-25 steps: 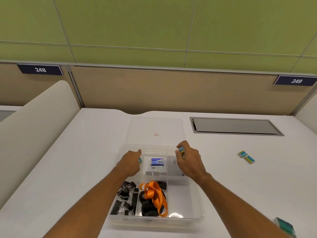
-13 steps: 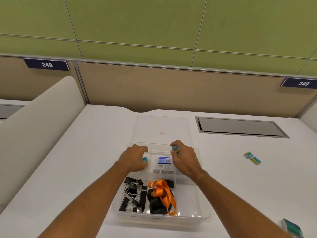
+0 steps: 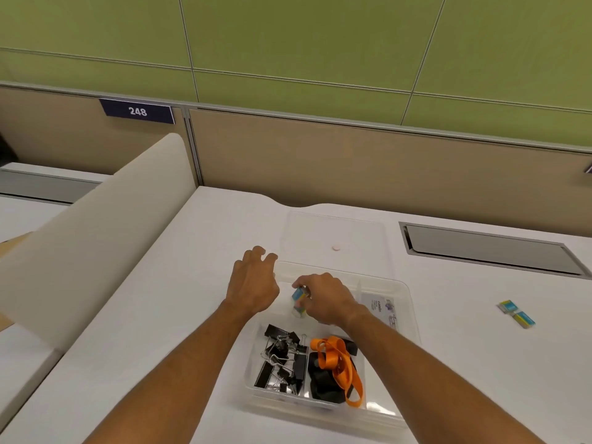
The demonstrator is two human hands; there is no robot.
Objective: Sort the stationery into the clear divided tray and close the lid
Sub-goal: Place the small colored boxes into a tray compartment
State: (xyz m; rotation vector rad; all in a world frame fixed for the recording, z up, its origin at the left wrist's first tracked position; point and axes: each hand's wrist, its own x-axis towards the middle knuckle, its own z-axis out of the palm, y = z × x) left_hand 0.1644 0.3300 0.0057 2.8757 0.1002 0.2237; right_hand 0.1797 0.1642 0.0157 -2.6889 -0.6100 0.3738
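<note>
The right hand (image 3: pixel 323 298) has carried its small blue-and-yellow staple box (image 3: pixel 298 296) toward nine o'clock into the clear divided plastic tray (image 3: pixel 402 288), fingers pinching it, while the emptied left hand (image 3: pixel 254 283) lifts away, fingers spread (two matching boxes (image 3: pixel 516 314) wait at three o'clock).

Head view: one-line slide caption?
Right hand holds a small blue box over the clear tray; left hand hovers open.

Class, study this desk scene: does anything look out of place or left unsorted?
Yes. Two small blue-and-yellow packets lie loose on the white desk, right of the clear divided tray, unsorted. The tray's lid lies flat behind it, off.
</note>
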